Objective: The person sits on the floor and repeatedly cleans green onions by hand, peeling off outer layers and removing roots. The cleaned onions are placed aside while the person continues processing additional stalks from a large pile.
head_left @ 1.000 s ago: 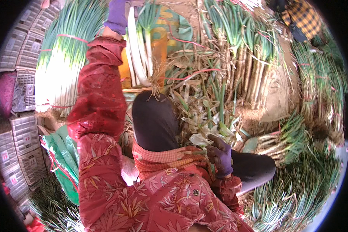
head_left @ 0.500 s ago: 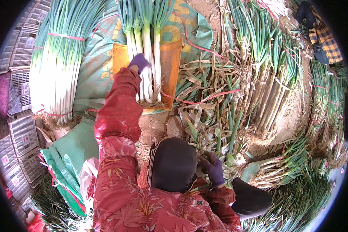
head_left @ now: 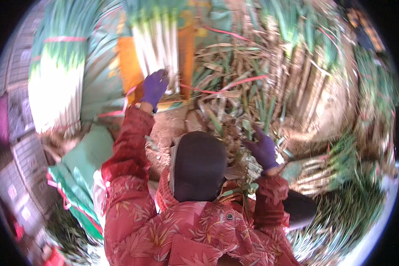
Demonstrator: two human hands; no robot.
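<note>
In a purple glove, my left hand (head_left: 155, 88) is at the lower left of several leeks (head_left: 157, 48) with green tops and white stems. Those leeks lie on an orange tray (head_left: 129, 62), roots toward me. Blur keeps me from telling whether the left fingers are closed or touch a stem. My right hand (head_left: 264, 151), gloved in purple too, hovers over loose dry leaves (head_left: 232, 133) with thumb and fingers apart and nothing visible in it. Red patterned sleeves cover both arms.
At the left stands a large tied bundle of clean leeks (head_left: 60, 88), beside stacked grey crates (head_left: 29, 166). Soil-covered leeks (head_left: 303, 84) lie at the right. A pink ribbon (head_left: 244, 81) crosses the leaf litter. A green sack (head_left: 82, 155) is near my left arm.
My left hand has drawn back from the leek stems toward their root end. My right hand has moved forward and right, away from the dark rounded shape. The whole view has shifted slightly.
</note>
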